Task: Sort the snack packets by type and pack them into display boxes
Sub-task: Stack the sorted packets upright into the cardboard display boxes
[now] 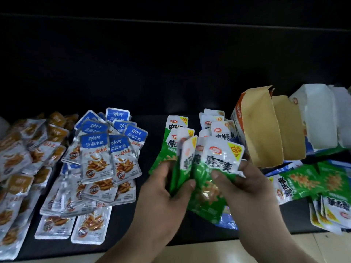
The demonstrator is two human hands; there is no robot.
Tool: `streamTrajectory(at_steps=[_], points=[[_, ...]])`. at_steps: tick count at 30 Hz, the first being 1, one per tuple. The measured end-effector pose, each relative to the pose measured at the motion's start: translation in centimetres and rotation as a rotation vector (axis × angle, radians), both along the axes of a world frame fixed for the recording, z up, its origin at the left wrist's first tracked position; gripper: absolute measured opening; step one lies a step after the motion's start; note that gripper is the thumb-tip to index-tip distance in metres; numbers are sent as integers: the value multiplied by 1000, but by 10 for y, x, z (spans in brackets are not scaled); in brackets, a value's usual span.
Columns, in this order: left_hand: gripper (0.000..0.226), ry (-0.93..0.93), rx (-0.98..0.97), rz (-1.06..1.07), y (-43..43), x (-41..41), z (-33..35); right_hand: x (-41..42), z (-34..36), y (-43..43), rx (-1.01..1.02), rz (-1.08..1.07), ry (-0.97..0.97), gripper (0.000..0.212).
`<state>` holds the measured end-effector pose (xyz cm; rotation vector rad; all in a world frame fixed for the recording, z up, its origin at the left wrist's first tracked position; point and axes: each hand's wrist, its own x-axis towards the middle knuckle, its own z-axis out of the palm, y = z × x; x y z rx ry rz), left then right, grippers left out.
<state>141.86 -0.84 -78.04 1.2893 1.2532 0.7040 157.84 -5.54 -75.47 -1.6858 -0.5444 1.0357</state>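
- The left hand (167,188) and right hand (245,179) together grip a fanned bunch of green packets (214,168), fingers (218,174) curled round it, above the counter's (199,232) near middle.
- To the left lies a pile of blue packets (98,158).
- Far right stands an open cardboard box (266,130).

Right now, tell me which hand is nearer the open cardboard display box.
Right. The right hand holds the green packets just beside the cardboard display box; the left hand holds them farther left.
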Motion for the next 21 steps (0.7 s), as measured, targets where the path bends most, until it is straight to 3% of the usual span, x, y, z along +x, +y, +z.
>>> streamTrajectory(at_steps=[6,14,21], points=[[24,-162,-67,-45,-2,0,5,-4,-10,3,-18,64,267,26],[27,-354,-269,43,6,2,8,5,-11,6,17,128,160,22],[25,-302,-296,65,4,-1,8,7,-13,-1,-16,143,220,26]])
